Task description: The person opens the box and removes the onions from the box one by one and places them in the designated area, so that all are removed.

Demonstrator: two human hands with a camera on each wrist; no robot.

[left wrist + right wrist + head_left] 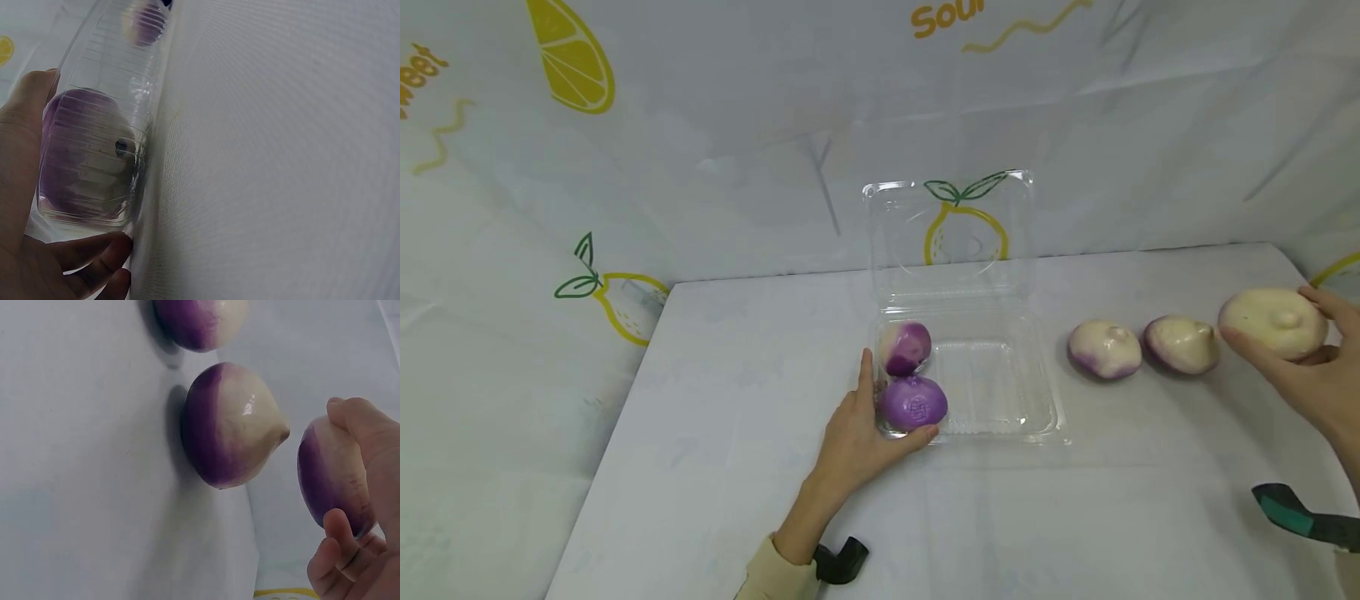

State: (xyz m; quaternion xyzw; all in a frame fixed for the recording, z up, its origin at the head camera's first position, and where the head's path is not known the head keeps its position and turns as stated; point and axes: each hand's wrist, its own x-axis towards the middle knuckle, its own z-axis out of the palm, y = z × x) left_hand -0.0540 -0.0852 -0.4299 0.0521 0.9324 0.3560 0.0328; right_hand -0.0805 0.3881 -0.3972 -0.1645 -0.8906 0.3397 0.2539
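My right hand (1318, 379) holds a purple-and-white turnip (1273, 323) between thumb and fingers, raised off the table at the far right. Two similar turnips, one nearer the box (1105, 348) and one beside my hand (1182, 344), sit on the table. An open clear plastic clamshell box (985, 387) stands in the middle, its lid (955, 242) raised at the back. Inside, along its left side, are a purple turnip (915, 403) with an embossed mark and a smaller purple-and-white one (906, 348). My left hand (857, 433) grips the box's front left corner.
A white cloth covers the table (737, 400). Behind it hangs a pale curtain (737, 167) with lemon prints. Black wrist straps (842, 560) show at both wrists, the right one with a green part (1285, 515).
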